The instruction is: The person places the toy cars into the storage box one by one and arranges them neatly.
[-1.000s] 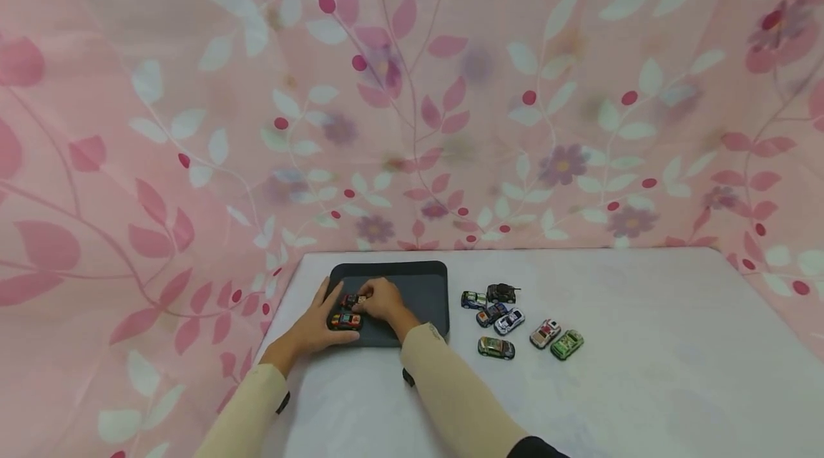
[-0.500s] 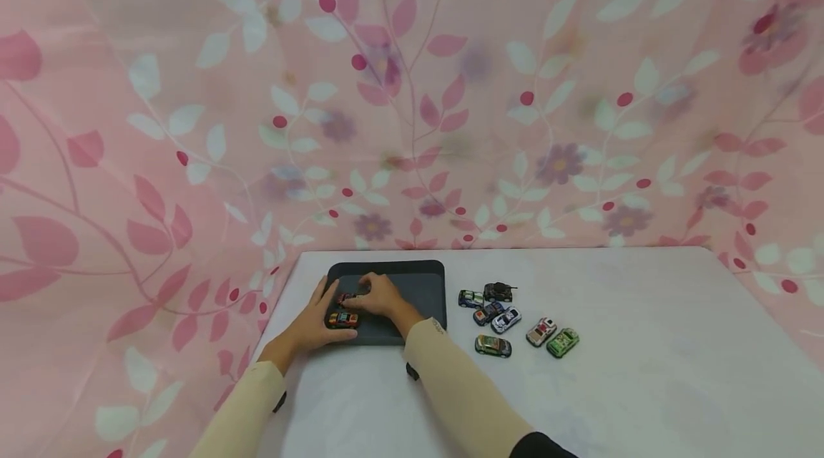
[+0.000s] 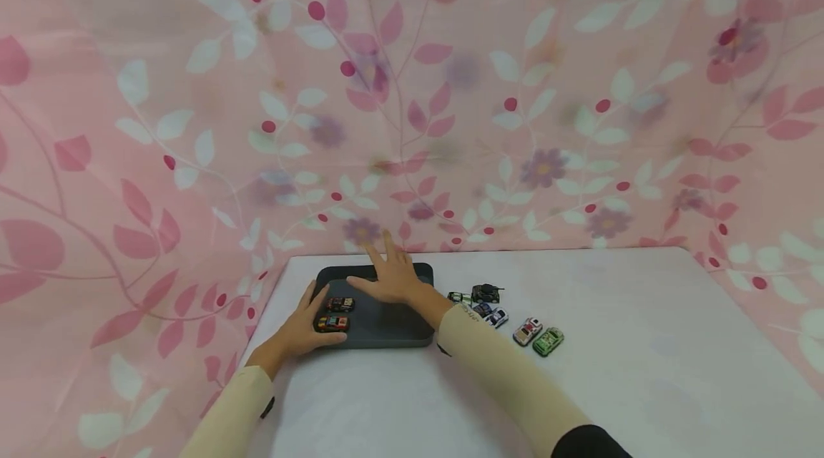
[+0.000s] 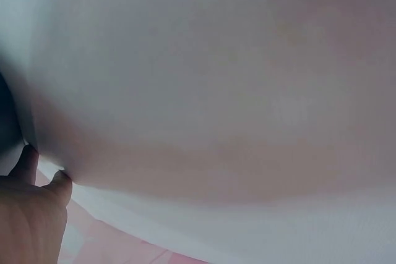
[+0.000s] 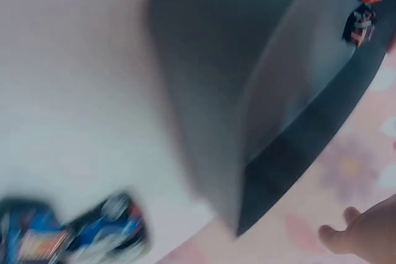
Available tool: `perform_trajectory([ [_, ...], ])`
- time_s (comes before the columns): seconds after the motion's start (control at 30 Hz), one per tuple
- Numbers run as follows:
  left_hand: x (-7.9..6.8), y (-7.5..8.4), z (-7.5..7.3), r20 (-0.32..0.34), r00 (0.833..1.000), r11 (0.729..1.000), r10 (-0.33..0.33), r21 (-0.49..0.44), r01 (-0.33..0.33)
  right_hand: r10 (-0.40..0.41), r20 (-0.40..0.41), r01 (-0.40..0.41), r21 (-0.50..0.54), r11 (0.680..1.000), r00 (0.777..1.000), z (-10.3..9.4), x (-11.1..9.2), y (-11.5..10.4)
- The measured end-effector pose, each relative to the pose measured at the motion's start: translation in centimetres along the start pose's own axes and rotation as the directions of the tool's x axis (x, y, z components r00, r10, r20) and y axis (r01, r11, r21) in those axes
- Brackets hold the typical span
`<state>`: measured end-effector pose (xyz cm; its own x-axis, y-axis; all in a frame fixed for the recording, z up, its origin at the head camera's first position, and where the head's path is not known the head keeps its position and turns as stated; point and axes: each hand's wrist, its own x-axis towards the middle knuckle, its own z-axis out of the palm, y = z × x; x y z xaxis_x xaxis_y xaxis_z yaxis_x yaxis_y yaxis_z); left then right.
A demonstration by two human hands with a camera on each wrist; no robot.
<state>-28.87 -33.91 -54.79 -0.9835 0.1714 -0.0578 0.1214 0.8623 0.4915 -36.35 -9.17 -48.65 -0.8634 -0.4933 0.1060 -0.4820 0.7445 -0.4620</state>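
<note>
A dark grey tray (image 3: 393, 333) lies at the table's left side. Two toy cars sit inside it near its left wall: an orange-and-red one (image 3: 333, 323) and, just behind, a darker one (image 3: 341, 304). My left hand (image 3: 297, 333) rests at the tray's left edge, fingers spread along the side and thumb at the front rim. Over the tray's back part is my right hand (image 3: 394, 278), fingers spread and holding nothing. In the right wrist view, the right hand (image 5: 368, 233) shows beyond the tray's rim, apart from the cars.
To the tray's right several toy cars lie on the white table (image 3: 618, 343): a black tank-like one (image 3: 487, 293), a red-and-white one (image 3: 528, 331) and a green one (image 3: 548, 341) among them. My right sleeve (image 3: 508, 365) crosses in front of some. A pink floral cloth (image 3: 450, 122) hangs behind.
My right hand has let go of the darker car beside the orange one, lifted and moved right and back with its fingers spreading. The left hand stays at the tray's edge.
</note>
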Motion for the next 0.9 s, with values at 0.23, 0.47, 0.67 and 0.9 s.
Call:
perform_trajectory([
  [0.23,-1.6,-1.7,-0.5,-0.028,0.999,0.999,-0.027,0.02,0.028,-0.082,0.008,0.083,-0.096,0.992,0.997,-1.7,-1.1,2.8],
  [0.47,-1.3,-0.2,0.2,-0.017,1.0,1.0,-0.017,-0.023,0.016,-0.082,-0.03,0.078,-0.098,0.992,0.996,-5.4,-4.2,7.2],
  [0.67,-1.3,-0.1,-0.1,-0.037,0.999,1.0,-0.015,0.004,0.016,-0.102,-0.061,0.094,-0.122,0.988,0.993,-6.7,-5.4,11.1],
  [0.9,-0.9,-0.2,-0.2,-0.057,0.998,1.0,-0.01,0.003,0.011,-0.083,-0.012,0.08,-0.132,0.988,0.997,-7.0,-6.7,13.7],
])
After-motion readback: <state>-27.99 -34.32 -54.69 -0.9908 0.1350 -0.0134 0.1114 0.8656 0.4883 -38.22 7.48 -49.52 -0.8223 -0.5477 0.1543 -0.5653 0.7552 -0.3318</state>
